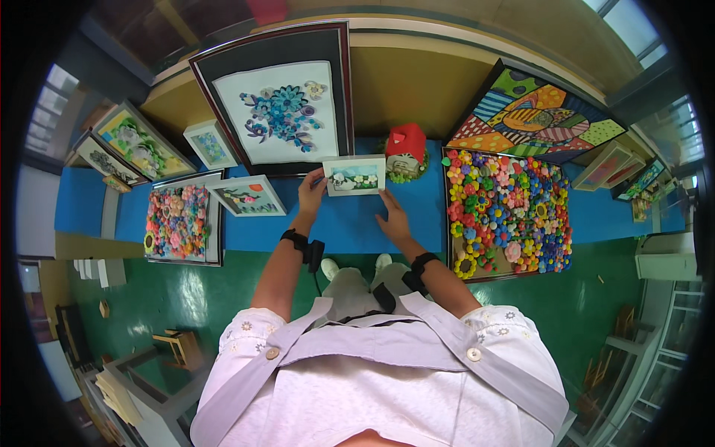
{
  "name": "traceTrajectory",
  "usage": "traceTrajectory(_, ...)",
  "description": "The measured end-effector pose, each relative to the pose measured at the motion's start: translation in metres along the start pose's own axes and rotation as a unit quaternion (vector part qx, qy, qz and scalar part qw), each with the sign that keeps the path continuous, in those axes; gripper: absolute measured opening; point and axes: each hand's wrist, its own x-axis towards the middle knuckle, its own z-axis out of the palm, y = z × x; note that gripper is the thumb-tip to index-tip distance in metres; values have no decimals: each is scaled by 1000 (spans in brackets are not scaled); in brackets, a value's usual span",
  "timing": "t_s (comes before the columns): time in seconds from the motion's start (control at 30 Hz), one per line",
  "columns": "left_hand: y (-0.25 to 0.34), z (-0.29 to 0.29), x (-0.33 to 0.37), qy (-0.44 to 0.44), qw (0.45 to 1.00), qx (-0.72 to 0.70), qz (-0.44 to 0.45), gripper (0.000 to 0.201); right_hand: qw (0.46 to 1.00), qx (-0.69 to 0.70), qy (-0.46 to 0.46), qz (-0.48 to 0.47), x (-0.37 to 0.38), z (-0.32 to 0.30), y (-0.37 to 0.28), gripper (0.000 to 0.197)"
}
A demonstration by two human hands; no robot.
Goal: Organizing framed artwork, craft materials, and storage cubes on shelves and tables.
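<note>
Small white-framed picture with a pale floral scene steadied between both hands above the blue tabletop.

The left hand grasps its left edge; the right hand has fingertips at the lower right corner, thumb spread, and whether it bears weight I cannot tell. Holding by the border probably spares the artwork. Beyond the left hand, the large dark-framed blue flower picture leans back, likely for support; beyond the right sits a red-roofed model house. Blue surface runs nearer than the hands to the front edge; sideways room ends at the multicoloured flower-covered panel rightward.
</note>
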Motion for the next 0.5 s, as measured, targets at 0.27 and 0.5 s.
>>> traceTrajectory(0.27, -17, -12, 6, 82, 992, -87, -32, 25, 1000, -4, -27, 6, 12, -18, -6, 50)
traceTrajectory(0.5, -27, -19, -23, 117, 990, -59, -50, 23, 939, -298, 92, -145, 30, -42, 4, 49)
